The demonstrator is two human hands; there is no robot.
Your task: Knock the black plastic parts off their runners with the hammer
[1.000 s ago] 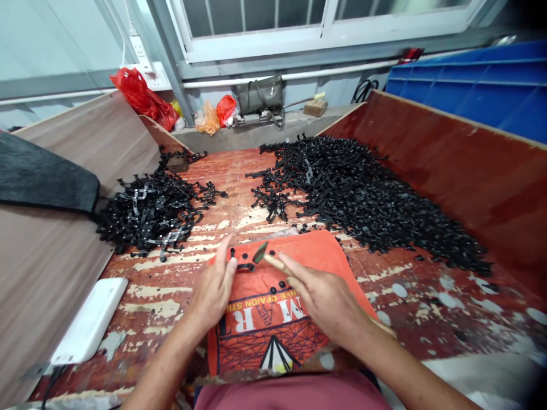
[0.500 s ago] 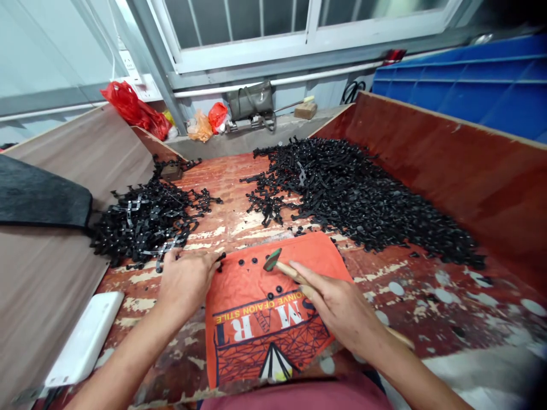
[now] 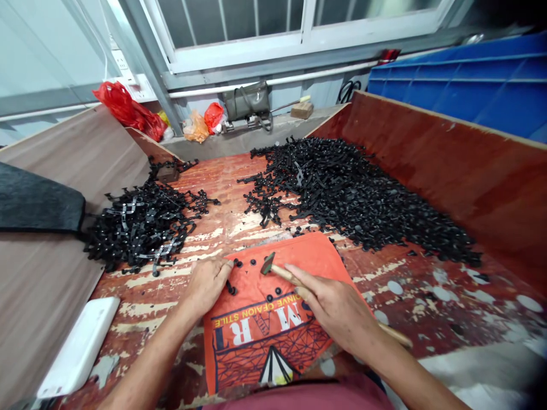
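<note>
Now | our right hand [image 3: 337, 310] grip wraps small hammer [image 3: 282, 272] over orange cloth [image 3: 267, 324] | left hand [image 3: 207, 283] fingers curl loose, pinching nothing, by black pcs [image 3: 231, 288]

- You have bare worktop [image 3: 231, 222] running forward between the left pile [image 3: 141, 222] and the right pile [image 3: 354, 199].
- The side boards [image 3: 448, 165] wall you in.
</note>
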